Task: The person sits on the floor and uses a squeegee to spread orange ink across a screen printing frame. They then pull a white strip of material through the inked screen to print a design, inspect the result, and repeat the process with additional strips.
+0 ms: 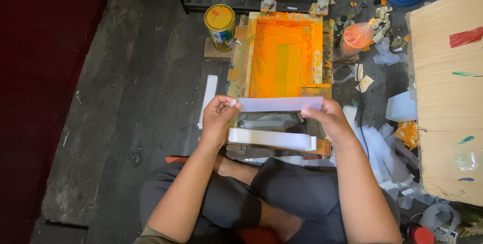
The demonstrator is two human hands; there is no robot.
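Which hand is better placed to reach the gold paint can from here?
Probably the left hand. It grips the left end of the white strip, and the paint can stands ahead on that same side of the orange screen frame. The right hand would have to cross the frame.

Matt paper strip [280,104] (glossy tin [220,26])

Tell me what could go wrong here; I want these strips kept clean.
The white paper strip, held at both ends by the left hand and right hand, hangs beside the orange ink-coated wooden screen frame and could smear. It might also sag onto the white strip stack crooked.
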